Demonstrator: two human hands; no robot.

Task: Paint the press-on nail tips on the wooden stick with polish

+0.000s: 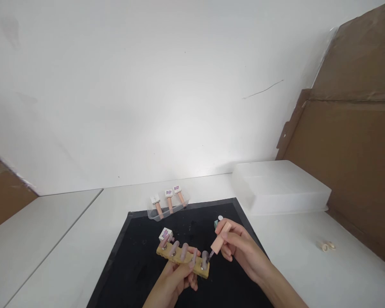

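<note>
two hands work low in the frame, forearms cut off by the bottom edge. left hand [175,282] grips a tan wooden holder [182,256] from beneath, fingers curled around its lower edge; most of the palm is hidden behind the block. pale nail tips [184,250] stand in a row along the holder, above a black mat [137,261]. right hand [235,246] pinches a peach-coloured brush cap [220,240], fingers closed on it, the bristle end meeting the last tip at the holder's right end; the brush itself is too small to make out. a small open bottle [217,222] sits just behind the right hand, partly hidden by the fingers. another bottle [166,235] with a white label stands behind the holder's left end. three more bottles lie in a clear tray [168,209] at the mat's far edge; their labels are unreadable. a white box [279,186] rests to the right, with small rings [326,246] near it, blurred.
</note>
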